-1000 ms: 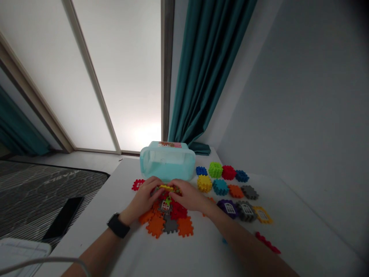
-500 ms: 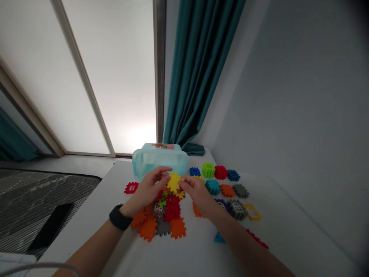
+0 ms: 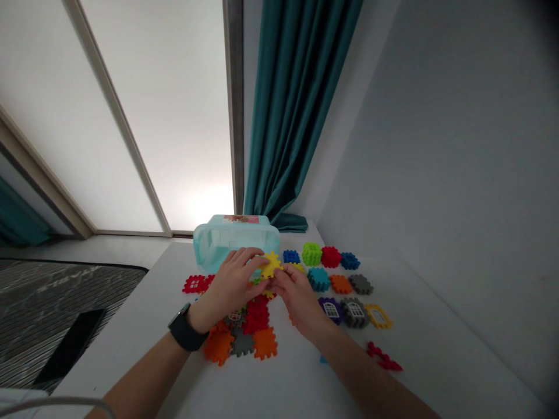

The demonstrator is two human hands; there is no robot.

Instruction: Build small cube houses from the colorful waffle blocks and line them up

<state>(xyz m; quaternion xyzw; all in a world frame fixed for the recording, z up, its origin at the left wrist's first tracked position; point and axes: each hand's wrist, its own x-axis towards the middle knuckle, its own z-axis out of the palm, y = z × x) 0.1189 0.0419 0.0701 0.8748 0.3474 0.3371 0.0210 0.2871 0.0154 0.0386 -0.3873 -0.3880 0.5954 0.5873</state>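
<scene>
A white table [image 3: 144, 343] stands against a grey wall, with a teal curtain [image 3: 297, 105] hanging behind it. Both hands work at the centre of the table. The left hand [image 3: 231, 285], with a black smartwatch [image 3: 183, 329] on its wrist, is half closed, its fingers curved toward a yellow notched plastic block [image 3: 271, 265]. The right hand [image 3: 297, 297] is also half closed, its fingertips [image 3: 276, 278] pinching at the block's lower edge. The block is held between both hands, above the table; any contact beneath it is hidden.

Directly below the hands lies a loose pile of red, orange and grey notched blocks; an orange block [image 3: 218, 347] and a grey block [image 3: 242, 343] mark its near edge. A translucent aqua plastic box [image 3: 236, 238] lies beyond the hands. To the right are a lime-green block [image 3: 311, 254], a teal block [image 3: 318, 279], a purple window block [image 3: 331, 309] and a yellow window frame [image 3: 378, 316]. A black smartphone [image 3: 70, 346] lies on the dark striped surface left of the table.
</scene>
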